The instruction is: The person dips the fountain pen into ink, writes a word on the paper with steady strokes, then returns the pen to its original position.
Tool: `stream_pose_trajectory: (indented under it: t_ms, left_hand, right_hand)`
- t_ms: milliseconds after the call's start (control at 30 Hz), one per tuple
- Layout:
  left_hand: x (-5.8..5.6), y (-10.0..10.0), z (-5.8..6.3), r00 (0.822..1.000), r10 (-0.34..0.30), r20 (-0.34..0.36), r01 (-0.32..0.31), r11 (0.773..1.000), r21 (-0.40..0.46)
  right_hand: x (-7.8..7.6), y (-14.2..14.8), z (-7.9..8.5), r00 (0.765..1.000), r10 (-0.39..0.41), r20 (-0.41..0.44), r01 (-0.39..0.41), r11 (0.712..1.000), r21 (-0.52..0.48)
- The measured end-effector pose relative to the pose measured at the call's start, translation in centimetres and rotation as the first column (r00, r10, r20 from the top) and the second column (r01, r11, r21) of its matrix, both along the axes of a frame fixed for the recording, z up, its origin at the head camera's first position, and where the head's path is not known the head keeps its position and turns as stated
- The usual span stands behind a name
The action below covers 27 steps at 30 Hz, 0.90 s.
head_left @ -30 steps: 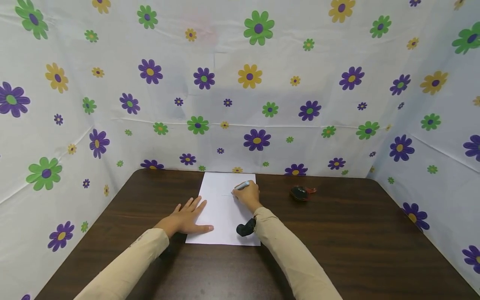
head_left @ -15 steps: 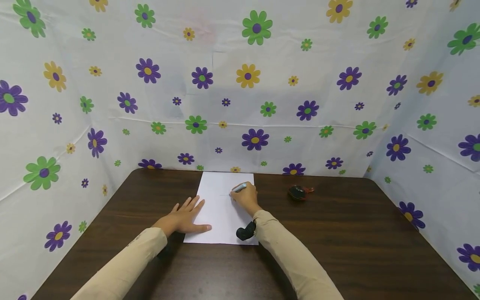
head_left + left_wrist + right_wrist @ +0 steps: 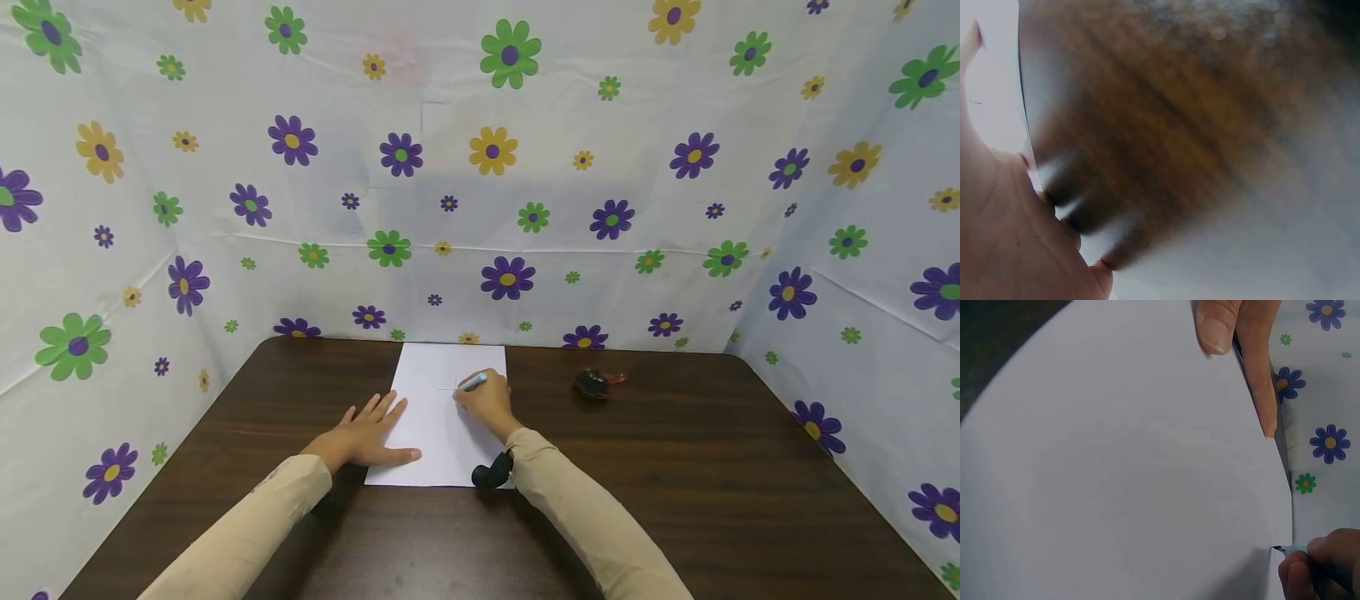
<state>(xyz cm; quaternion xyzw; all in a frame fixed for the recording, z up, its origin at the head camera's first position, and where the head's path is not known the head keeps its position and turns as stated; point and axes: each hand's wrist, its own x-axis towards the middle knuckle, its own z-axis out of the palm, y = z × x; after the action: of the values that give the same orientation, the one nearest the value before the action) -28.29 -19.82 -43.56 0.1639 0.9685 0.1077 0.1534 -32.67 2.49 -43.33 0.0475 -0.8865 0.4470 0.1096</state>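
A white sheet of paper [image 3: 442,450] lies on the dark wooden table. My right hand [image 3: 489,402] pinches a light blue marker [image 3: 472,382] over the sheet's upper half. In the right wrist view, the dark tip of the marker [image 3: 1285,549] meets the paper at the end of a thin stroke. A faint horizontal line [image 3: 444,389] shows beside the hand, crossed by a short upright stroke. My left hand [image 3: 363,437] lies flat with fingers spread at the sheet's left edge, its thumb on the paper. The left wrist view shows that palm [image 3: 1016,231] close up.
A small rounded black-and-red object [image 3: 592,384] sits on the table [image 3: 675,467] to the right of the paper. A flower-printed white cloth [image 3: 555,167] hangs behind the table and on both sides. A black wrist device [image 3: 491,472] hangs below my right sleeve.
My right hand has drawn the marker tip slightly left and down, and a short upright stroke now shows at the horizontal line. The left hand stays put on the sheet.
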Motion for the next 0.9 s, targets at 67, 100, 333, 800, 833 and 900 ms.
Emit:
stream_pose_trajectory:
  t_ms: [67,100,333,800,833,900]
  left_hand:
    - [-0.1,-0.1,-0.2,1.000,0.001,-0.002,-0.001,1.000,0.006]
    - [-0.1,-0.1,-0.3,1.000,0.000,-0.004,0.000,1.000,0.008]
    - [0.0,0.0,0.0,1.000,-0.006,-0.004,0.006,1.000,0.012]
    - [0.2,0.1,0.3,1.000,-0.006,-0.026,0.006,1.000,0.019]
    - [0.3,0.1,0.3,1.000,-0.006,-0.026,0.006,1.000,0.024]
    - [0.4,0.2,0.5,1.000,0.002,-0.020,-0.001,1.000,0.024]
  right_hand:
    - [0.2,0.0,0.0,1.000,0.015,-0.020,-0.015,1.000,0.011]
    - [0.2,0.0,-0.1,0.999,0.020,-0.032,-0.020,1.000,0.017]
    - [0.9,0.0,-0.4,0.996,0.059,-0.062,-0.058,0.998,0.025]
    - [1.2,-0.1,-0.6,0.994,0.094,-0.057,-0.096,0.994,-0.049]
    - [1.1,-0.1,-0.6,0.994,0.098,-0.057,-0.101,0.993,-0.058]
    - [1.1,0.0,-0.6,0.993,0.110,-0.048,-0.114,0.991,-0.076]
